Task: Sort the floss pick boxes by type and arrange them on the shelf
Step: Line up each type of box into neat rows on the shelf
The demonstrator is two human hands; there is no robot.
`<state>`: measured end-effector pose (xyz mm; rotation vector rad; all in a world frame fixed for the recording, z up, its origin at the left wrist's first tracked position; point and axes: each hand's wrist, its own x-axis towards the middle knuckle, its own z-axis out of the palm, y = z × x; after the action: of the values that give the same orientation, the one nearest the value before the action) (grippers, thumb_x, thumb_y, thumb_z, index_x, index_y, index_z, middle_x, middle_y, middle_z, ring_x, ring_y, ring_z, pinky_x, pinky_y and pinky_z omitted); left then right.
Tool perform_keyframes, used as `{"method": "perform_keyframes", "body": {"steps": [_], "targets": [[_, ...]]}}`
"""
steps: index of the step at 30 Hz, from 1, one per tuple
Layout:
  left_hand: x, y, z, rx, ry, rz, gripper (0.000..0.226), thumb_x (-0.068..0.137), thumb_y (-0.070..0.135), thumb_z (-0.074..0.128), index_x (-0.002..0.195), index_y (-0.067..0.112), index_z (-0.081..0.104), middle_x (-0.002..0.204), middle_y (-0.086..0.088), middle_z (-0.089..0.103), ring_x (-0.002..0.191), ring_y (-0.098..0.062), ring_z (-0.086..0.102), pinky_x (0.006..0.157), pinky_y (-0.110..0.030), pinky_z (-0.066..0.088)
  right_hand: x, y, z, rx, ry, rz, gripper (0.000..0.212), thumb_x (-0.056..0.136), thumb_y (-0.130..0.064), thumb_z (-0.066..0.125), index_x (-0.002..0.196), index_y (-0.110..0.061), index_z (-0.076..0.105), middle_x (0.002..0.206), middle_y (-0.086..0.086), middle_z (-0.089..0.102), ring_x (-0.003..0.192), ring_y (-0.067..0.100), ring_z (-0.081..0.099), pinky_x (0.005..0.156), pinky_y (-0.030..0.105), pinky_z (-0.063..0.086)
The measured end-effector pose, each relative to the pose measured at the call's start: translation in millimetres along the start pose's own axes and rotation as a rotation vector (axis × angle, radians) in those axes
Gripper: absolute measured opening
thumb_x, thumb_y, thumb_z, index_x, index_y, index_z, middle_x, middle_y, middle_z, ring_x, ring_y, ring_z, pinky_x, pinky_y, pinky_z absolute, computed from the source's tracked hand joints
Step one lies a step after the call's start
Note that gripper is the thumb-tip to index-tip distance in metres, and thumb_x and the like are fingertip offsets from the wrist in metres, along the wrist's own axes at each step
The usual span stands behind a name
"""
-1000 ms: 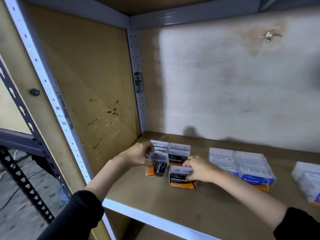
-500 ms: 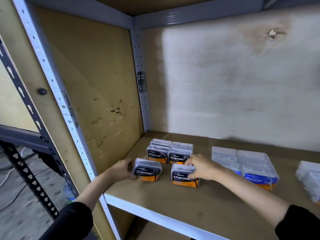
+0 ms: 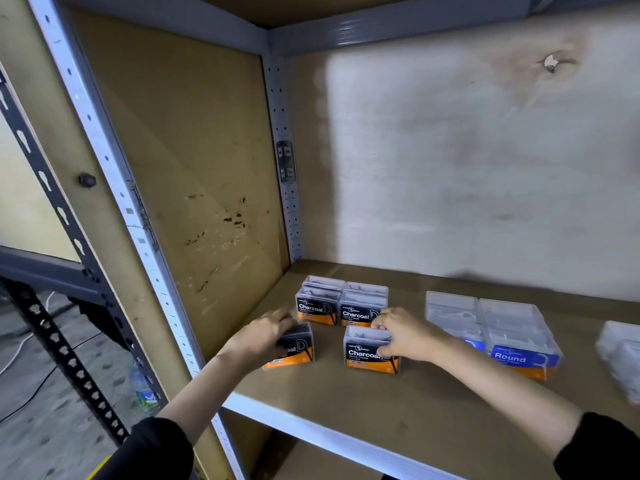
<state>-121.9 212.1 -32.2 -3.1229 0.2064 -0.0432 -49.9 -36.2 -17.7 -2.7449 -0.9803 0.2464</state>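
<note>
on the shelf [image 3: 346, 403], one charcoal box [image 3: 297, 348] is gripped by the left hand [image 3: 265, 336], and another charcoal box [image 3: 369, 351] is pinched by the right hand [image 3: 403, 336].

My left hand [image 3: 263, 336] covers the start of the label on the Charcoal box [image 3: 296, 348] nearest the shelf's [image 3: 329, 403] left front corner, so I read only "oal", and I can't tell how firmly the grip closes. My right hand [image 3: 403, 336] hides the last letter on the second front Charcoal box [image 3: 367, 353]. The small print on all labels is too fine to read. Beside the Round box [image 3: 519, 344], my forearm masks the label of its left neighbour [image 3: 453, 317]. At the shelf's right end, a blurred clear box [image 3: 621, 355] is cut by the frame edge, type unreadable
</note>
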Motion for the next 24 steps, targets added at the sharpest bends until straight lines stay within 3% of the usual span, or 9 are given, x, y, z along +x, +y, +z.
{"method": "perform_keyframes", "body": {"steps": [3,7,9,11,14,18,20,22,24], "targets": [[2.3,1.7,2.7,-0.051,0.058,0.025,0.053,0.088,0.012,0.057,0.139,0.019,0.042,0.137,-0.004,0.046,0.126,-0.023,0.044,0.101,-0.03,0.038,-2.0,-3.2,0.2,-0.006,0.027,0.004,0.046,0.083,-0.021,0.065,0.125,-0.009,0.051,0.121,0.002,0.049,0.11,0.021,0.05,0.077,0.028,0.041],[3.7,1.2,12.6,-0.143,0.16,0.102,0.052,0.087,0.005,0.056,0.137,0.016,0.047,0.14,-0.004,0.048,0.126,-0.023,0.048,0.099,-0.031,0.044,-3.6,-8.8,1.5,-0.11,0.072,-0.027,0.039,0.085,-0.019,0.059,0.122,-0.011,0.051,0.126,0.003,0.047,0.111,0.021,0.05,0.052,0.02,0.027],[2.8,-3.5,19.8,-0.106,0.275,0.185,0.057,0.078,0.009,0.067,0.132,0.017,0.049,0.131,-0.002,0.056,0.118,-0.016,0.049,0.087,-0.025,0.052,-5.1,-11.3,2.6,-0.199,0.077,-0.052,0.041,0.087,-0.02,0.055,0.126,-0.012,0.048,0.128,0.003,0.045,0.115,0.019,0.047,0.05,0.02,0.023],[0.1,-8.0,23.4,-0.071,0.33,0.232,0.07,0.06,0.015,0.081,0.12,0.024,0.048,0.115,0.01,0.057,0.098,-0.003,0.044,0.067,-0.017,0.055,-6.2,-12.8,4.5,-0.254,0.086,-0.072,0.042,0.089,-0.02,0.052,0.129,-0.011,0.045,0.129,0.004,0.043,0.116,0.019,0.047,0.049,0.018,0.021],[0.9,-11.4,28.6,-0.043,0.339,0.206,0.078,0.046,0.016,0.088,0.11,0.028,0.045,0.1,0.016,0.041,0.087,-0.005,0.041,0.059,-0.015,0.052,-5.0,-14.3,7.8,-0.287,0.105,-0.075,0.041,0.091,-0.018,0.049,0.131,-0.009,0.044,0.13,0.006,0.044,0.115,0.022,0.048,0.065,0.025,0.033],[13.0,-8.7,31.9,-0.042,0.381,0.168,0.081,0.042,0.014,0.09,0.109,0.028,0.047,0.093,0.01,0.065,0.086,-0.006,0.041,0.053,-0.015,0.055,0.5,-17.4,9.1,-0.289,0.12,-0.048,0.04,0.093,-0.018,0.048,0.131,-0.008,0.045,0.131,0.007,0.044,0.121,0.022,0.045,0.087,0.033,0.045],[19.9,-3.8,31.7,-0.102,0.36,0.14,0.074,0.052,0.009,0.086,0.111,0.028,0.045,0.097,0.003,0.069,0.091,-0.008,0.041,0.059,-0.023,0.059,5.7,-18.5,10.3,-0.285,0.135,-0.03,0.039,0.093,-0.017,0.047,0.131,-0.008,0.046,0.131,0.007,0.044,0.123,0.022,0.043,0.089,0.034,0.046],[27.3,1.9,28.7,-0.144,0.333,0.113,0.063,0.073,0.007,0.072,0.124,0.03,0.044,0.118,-0.001,0.063,0.105,-0.008,0.042,0.077,-0.033,0.059,10.8,-19.3,11.8,-0.278,0.149,-0.013,0.039,0.093,-0.017,0.048,0.131,-0.007,0.046,0.13,0.008,0.045,0.122,0.022,0.044,0.089,0.034,0.046],[35.0,4.9,26.3,-0.124,0.267,0.058,0.055,0.088,0.01,0.057,0.137,0.028,0.041,0.136,0.004,0.049,0.123,-0.013,0.042,0.096,-0.032,0.048,15.4,-19.1,13.6,-0.271,0.161,-0.002,0.039,0.093,-0.016,0.048,0.131,-0.007,0.047,0.13,0.008,0.046,0.121,0.024,0.044,0.09,0.036,0.046]]}}
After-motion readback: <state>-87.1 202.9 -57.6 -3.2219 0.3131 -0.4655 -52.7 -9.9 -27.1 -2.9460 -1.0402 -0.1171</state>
